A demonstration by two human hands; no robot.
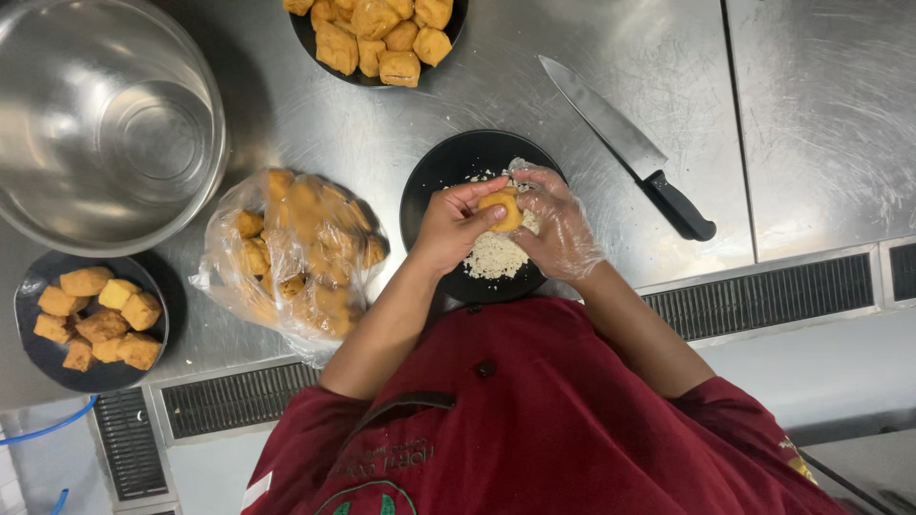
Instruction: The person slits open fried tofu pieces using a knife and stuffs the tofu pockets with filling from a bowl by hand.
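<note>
Hands: the left hand (450, 224) and the gloved right hand (556, 221) each have their grip closed on one tofu puff (503, 209), over the black plate (434, 181).
Black plate: white crumbs (494, 256), maybe filling.
Plastic bag (296, 253): more puffs.
Small black dish (38, 353): puffs.
Top dish (315, 38): puffs.
Steel bowl (100, 119): shiny inside.
Desk (572, 38): a knife (625, 145).

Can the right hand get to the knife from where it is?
Probably yes: the knife lies on bare steel just beside the gloved right hand, nothing between them, but that hand would first have to let go of the tofu piece.
</note>
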